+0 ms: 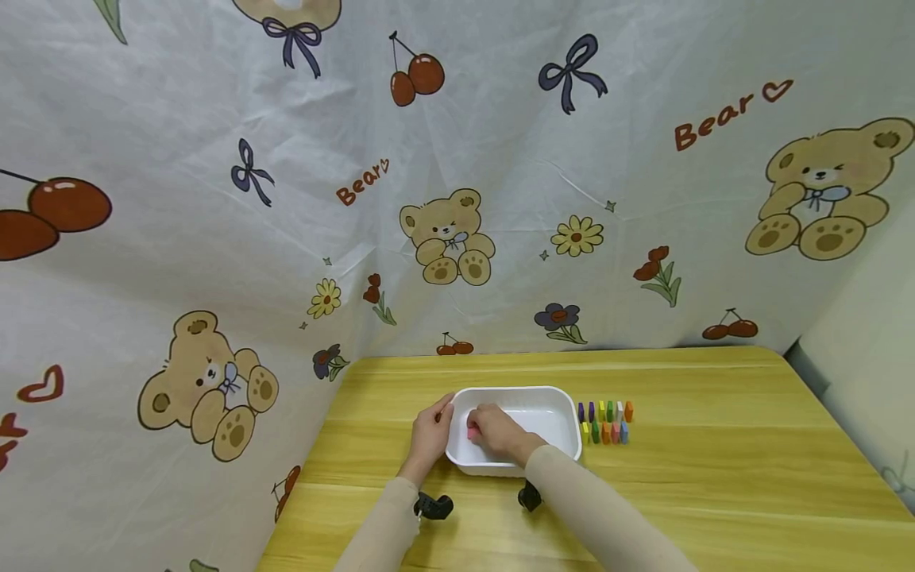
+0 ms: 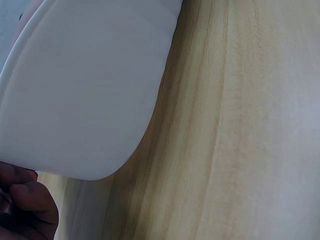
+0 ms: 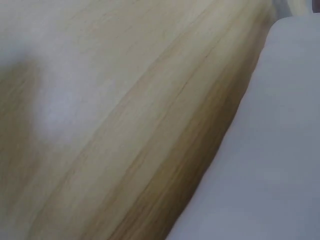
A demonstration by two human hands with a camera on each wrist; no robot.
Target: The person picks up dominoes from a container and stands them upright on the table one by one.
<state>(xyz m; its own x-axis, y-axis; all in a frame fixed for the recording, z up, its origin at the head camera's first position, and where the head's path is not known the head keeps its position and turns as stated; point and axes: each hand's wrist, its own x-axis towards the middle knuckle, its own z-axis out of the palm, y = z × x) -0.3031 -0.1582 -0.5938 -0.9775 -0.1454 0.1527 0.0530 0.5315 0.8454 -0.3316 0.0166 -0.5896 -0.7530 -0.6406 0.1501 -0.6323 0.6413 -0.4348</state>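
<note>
A white rectangular plastic basin (image 1: pixel 532 421) stands on the wooden table. My right hand (image 1: pixel 500 433) reaches inside it, fingertips pinching a small pink block (image 1: pixel 472 433) near the left end. Beside the basin's left wall is my left hand (image 1: pixel 429 437), its fingers (image 2: pixel 35 202) curled close to the rim. A sliver of an orange-red block (image 2: pixel 35 174) shows at those fingers, most of it hidden by them. In the right wrist view only the basin's outer wall (image 3: pixel 270 150) and the tabletop appear, with the right hand out of sight.
Right of the basin, several small coloured blocks (image 1: pixel 606 433) stand upright in two rows. The wooden table (image 1: pixel 715 453) extends to the right. A cloth printed with bears (image 1: pixel 450 238) hangs behind and left of it. Dark wrist cameras (image 1: pixel 434 506) sit under both forearms.
</note>
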